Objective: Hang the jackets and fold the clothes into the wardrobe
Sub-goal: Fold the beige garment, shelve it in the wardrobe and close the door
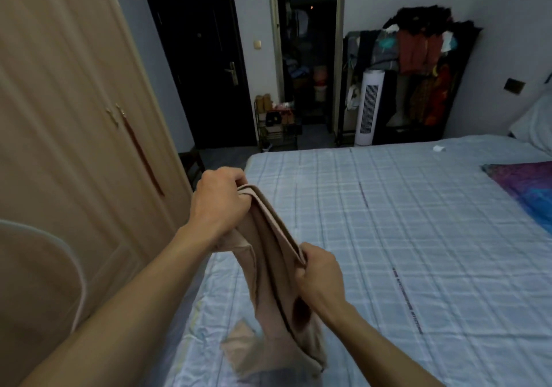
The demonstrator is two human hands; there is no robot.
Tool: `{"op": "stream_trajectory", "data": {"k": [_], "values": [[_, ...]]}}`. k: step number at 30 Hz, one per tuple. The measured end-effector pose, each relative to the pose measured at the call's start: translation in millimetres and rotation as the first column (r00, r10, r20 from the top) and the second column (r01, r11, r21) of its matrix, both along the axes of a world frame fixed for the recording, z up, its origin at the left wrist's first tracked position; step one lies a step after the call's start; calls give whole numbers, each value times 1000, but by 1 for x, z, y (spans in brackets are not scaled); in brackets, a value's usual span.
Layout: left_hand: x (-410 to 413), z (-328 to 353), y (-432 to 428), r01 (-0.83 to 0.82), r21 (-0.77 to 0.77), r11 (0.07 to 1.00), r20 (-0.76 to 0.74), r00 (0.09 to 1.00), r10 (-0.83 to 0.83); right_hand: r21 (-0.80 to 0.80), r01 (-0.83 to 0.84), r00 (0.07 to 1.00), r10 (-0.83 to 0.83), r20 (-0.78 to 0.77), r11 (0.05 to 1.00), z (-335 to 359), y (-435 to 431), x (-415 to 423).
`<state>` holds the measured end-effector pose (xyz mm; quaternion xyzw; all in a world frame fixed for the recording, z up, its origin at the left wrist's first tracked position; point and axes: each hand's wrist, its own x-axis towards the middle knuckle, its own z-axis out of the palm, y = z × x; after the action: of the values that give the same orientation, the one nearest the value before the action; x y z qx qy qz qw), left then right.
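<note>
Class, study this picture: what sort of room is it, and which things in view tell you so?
Most likely a home bedroom. A bed with a checked sheet fills the middle, a tall wooden wardrobe stands beside it, and a rack of hanging clothes lines the far wall.

Below the right grip (318, 270), blurred hem of the beige garment (268, 270), cut by the bottom edge; fingertips of both grips buried in folds.
</note>
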<state>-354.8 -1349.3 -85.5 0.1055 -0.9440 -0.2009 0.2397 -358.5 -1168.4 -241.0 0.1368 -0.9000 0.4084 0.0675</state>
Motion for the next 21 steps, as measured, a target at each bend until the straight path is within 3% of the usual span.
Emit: {"op": "stream_trajectory", "data": {"k": [8,13,21], "values": [[70,19,-26,6,38,999,-99,995,-3,73,171,959,-149,-240,983,69,43,15],[117,16,-53,-13,83,996,-204,979,30,133,176,920,-115,-374,975,118,40,54],[156,15,-60,90,-114,989,-270,956,-118,110,237,864,-158,-478,965,160,64,114]]}}
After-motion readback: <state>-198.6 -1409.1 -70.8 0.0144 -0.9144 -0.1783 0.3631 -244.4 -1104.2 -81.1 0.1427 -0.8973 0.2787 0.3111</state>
